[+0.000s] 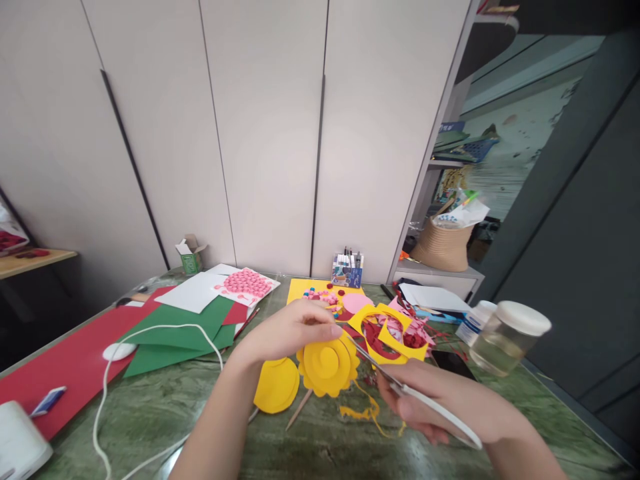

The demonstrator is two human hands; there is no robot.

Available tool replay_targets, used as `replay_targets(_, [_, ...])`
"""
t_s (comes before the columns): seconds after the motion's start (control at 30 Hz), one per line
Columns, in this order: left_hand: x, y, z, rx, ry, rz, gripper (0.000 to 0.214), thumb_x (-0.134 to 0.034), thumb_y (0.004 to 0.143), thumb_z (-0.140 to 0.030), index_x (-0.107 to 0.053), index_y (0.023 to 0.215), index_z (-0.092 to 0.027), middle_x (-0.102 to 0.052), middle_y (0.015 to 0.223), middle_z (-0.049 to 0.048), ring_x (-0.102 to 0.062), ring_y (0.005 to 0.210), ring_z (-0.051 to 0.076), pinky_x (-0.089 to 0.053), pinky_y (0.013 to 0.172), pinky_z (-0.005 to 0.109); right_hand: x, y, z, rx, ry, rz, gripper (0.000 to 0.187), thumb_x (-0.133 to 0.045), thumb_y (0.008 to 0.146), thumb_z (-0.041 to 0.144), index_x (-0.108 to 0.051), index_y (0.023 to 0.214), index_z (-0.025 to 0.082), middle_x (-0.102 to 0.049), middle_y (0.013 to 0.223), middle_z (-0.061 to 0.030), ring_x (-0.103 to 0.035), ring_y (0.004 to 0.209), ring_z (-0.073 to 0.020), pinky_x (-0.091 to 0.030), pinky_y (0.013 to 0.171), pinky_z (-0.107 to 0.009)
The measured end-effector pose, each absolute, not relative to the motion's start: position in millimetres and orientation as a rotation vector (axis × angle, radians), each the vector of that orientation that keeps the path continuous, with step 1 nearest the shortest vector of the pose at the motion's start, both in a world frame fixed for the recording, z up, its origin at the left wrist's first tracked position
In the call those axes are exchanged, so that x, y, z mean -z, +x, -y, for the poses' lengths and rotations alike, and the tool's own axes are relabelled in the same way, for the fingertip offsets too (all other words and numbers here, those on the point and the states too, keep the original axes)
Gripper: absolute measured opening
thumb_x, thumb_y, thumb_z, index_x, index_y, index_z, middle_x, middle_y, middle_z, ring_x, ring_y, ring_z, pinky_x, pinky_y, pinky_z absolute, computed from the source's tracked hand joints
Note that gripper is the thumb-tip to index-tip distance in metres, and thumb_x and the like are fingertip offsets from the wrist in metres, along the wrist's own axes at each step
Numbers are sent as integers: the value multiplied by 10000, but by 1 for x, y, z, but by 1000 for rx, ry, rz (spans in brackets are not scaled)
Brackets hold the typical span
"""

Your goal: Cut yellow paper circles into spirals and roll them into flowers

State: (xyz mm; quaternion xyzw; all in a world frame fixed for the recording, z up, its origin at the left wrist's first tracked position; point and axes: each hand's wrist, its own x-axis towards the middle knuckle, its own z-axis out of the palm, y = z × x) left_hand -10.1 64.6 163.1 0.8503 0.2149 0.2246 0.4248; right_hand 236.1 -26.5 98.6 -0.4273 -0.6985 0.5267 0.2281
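Disc (327,365): yellow paper, scalloped edge, spiral inside.

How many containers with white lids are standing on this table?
2: a white bottle on the right side of the table, and a larger clear jar just right of it, both beyond the right hand holding the scissors. Clutter could hide others.
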Motion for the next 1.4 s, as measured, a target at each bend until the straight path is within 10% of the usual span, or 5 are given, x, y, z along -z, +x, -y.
replay_targets(1.4, [-166,-16,-63,-293,2409,-397,247,-537,853,-262,-560,637,-146,-435,644,-31,-401,635,92,-297,590,234,-136,227,26,-1192,-1303,2428,301,-650,786,439,-557,700,166,-467,583,64,-433,412,-55,-279,370,-148])
